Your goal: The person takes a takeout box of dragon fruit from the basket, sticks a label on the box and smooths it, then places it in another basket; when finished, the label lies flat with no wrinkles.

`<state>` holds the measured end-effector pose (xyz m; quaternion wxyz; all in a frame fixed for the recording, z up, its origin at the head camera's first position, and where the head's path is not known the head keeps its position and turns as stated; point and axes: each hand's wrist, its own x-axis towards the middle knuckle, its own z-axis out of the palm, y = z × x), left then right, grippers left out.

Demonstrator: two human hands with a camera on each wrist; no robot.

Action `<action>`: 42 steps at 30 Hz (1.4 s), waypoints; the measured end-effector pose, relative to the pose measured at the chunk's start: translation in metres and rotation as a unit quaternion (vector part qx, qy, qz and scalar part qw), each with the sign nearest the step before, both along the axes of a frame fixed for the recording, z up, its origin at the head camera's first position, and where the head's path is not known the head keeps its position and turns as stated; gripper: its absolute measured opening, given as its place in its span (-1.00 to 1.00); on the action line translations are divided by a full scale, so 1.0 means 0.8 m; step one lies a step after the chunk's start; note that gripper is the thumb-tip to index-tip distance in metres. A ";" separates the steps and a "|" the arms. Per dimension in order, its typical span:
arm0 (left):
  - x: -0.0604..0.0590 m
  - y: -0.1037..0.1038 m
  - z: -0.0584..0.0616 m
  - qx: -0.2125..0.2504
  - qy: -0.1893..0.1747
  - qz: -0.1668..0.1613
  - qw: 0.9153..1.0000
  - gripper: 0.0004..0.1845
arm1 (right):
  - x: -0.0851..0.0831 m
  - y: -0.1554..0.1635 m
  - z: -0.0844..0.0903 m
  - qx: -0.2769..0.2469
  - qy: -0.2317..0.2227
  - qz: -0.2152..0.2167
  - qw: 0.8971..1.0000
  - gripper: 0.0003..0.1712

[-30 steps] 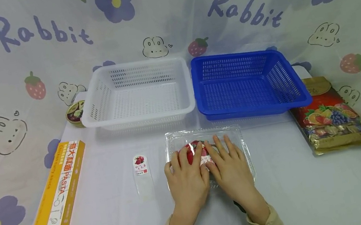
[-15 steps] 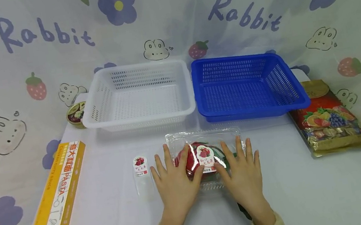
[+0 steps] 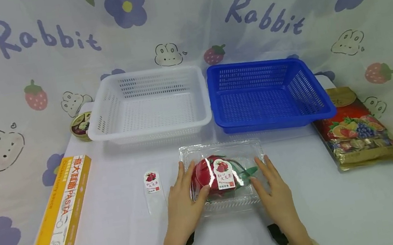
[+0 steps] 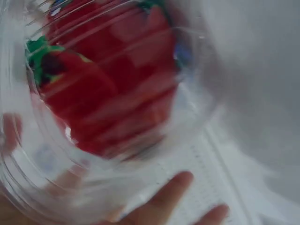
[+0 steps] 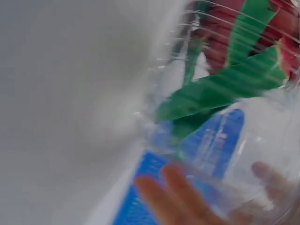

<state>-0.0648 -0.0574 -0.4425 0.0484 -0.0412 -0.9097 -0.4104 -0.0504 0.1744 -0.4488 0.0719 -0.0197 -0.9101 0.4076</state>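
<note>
A clear plastic clamshell box sits on the table with a red dragon fruit with green leaves inside. On its lid is a white dragon fruit label. My left hand lies along the box's left side, fingers extended and thumb near the front left. My right hand is at the right side in a mirrored pose. Through the clear wall, the left wrist view shows the dragon fruit close up, with left fingers beyond it. Right fingers appear below the box in the right wrist view.
A clear strip with a matching label lies left of the box. Behind stand a white basket and a blue basket. A pasta box is far left, a round tin behind it, and a red-gold bag at right.
Both hands have moved apart from on top of the lid, outward to the left and right sides of the clamshell box. The label on the lid is now uncovered.
</note>
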 end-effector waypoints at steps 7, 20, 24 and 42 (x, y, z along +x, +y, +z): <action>0.012 -0.016 -0.012 0.125 -0.037 -0.054 0.990 -0.12 | 0.002 0.015 -0.008 -0.098 0.001 0.049 0.994 -0.35; 0.013 -0.014 -0.004 0.119 0.003 -0.038 0.992 0.03 | 0.004 0.003 -0.001 -0.099 0.022 0.058 0.993 -0.34; 0.014 -0.019 0.001 0.104 0.014 -0.041 0.994 0.02 | 0.005 -0.002 0.006 -0.086 0.043 0.066 0.993 -0.38; 0.023 -0.059 0.048 0.033 0.167 -0.070 0.983 0.05 | -0.007 -0.020 0.064 -0.103 0.107 0.148 0.978 -0.33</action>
